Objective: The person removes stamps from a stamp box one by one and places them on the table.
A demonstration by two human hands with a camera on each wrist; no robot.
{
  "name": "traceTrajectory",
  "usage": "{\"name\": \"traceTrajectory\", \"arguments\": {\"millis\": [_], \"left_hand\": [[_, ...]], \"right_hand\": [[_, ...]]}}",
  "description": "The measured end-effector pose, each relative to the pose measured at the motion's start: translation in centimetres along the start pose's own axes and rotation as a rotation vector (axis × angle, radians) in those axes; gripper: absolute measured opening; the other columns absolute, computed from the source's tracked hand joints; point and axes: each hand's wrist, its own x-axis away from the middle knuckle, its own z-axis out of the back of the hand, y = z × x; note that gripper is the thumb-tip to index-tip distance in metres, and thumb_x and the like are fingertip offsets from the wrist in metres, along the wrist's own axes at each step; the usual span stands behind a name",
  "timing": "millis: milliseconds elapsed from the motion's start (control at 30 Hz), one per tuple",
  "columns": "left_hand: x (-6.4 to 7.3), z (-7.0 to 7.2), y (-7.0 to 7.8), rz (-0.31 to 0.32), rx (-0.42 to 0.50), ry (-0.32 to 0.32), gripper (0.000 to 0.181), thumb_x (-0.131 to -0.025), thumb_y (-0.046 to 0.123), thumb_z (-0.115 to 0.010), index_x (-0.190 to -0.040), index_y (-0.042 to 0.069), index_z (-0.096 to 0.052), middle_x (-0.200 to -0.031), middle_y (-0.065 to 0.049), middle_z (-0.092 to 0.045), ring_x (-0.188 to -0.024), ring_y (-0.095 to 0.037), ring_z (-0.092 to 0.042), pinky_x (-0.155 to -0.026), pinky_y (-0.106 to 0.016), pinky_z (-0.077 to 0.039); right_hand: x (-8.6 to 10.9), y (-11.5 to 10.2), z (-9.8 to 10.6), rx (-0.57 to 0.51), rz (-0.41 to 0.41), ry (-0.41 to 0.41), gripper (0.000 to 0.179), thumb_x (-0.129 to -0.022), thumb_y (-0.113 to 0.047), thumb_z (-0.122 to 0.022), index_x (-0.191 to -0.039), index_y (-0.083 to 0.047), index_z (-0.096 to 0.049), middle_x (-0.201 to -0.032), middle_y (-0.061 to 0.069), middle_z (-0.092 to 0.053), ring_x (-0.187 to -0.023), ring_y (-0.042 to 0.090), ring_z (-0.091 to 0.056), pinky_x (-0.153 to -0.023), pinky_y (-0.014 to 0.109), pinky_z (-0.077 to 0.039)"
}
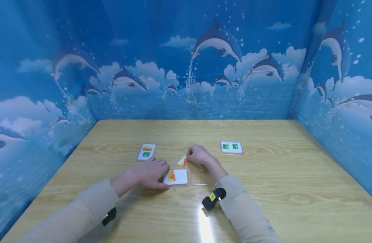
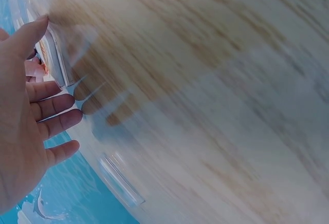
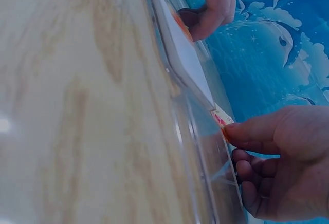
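Note:
My left hand (image 1: 152,172) grips the left end of a white card (image 1: 181,177) lying on the table, thumb near its front corner and index finger at its far edge. An orange and yellow picture covers the card's left part; the right part is plain white. Just beyond the card, my right hand (image 1: 199,155) pinches a small paper picture piece (image 1: 182,161), pale with red and orange print, between thumb and index finger. In the right wrist view the piece's edge (image 3: 221,117) shows beside the white card's corner (image 3: 205,93). A clear plastic case (image 1: 199,184) lies right of the card.
Behind my left hand lies a card (image 1: 140,156) with an orange and a green picture. Another card (image 1: 231,142) with two green pictures sits at the back right. The wooden table (image 1: 295,175) is enclosed by a blue dolphin-print curtain (image 1: 161,101).

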Motion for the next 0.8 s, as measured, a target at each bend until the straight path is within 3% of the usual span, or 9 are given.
{"name": "traceTrajectory", "arguments": {"millis": [433, 800], "left_hand": [[0.43, -0.09, -0.33, 0.012, 0.025, 0.016, 0.074, -0.080, 0.066, -0.053, -0.125, 0.008, -0.052, -0.116, -0.005, -0.053, -0.109, -0.019, -0.048, -0.096, -0.042, -0.037], [0.61, 0.08, -0.33, 0.034, 0.024, 0.013, 0.071, -0.080, 0.066, -0.053, -0.121, 0.009, -0.054, -0.109, -0.003, -0.053, -0.104, -0.017, -0.049, -0.093, -0.039, -0.039]], "right_hand": [[-0.08, -0.20, -0.12, 0.133, 0.044, 0.039, 0.009, -0.079, -0.005, -0.062, -0.071, -0.007, -0.060, -0.068, 0.001, -0.054, -0.066, 0.016, -0.050, -0.061, 0.026, -0.041], [0.13, 0.19, 0.62, -0.114, -0.024, 0.037, 0.009, -0.085, -0.013, -0.064, -0.082, -0.005, -0.064, -0.074, 0.003, -0.056, -0.065, 0.014, -0.048, -0.054, 0.023, -0.039]]}}
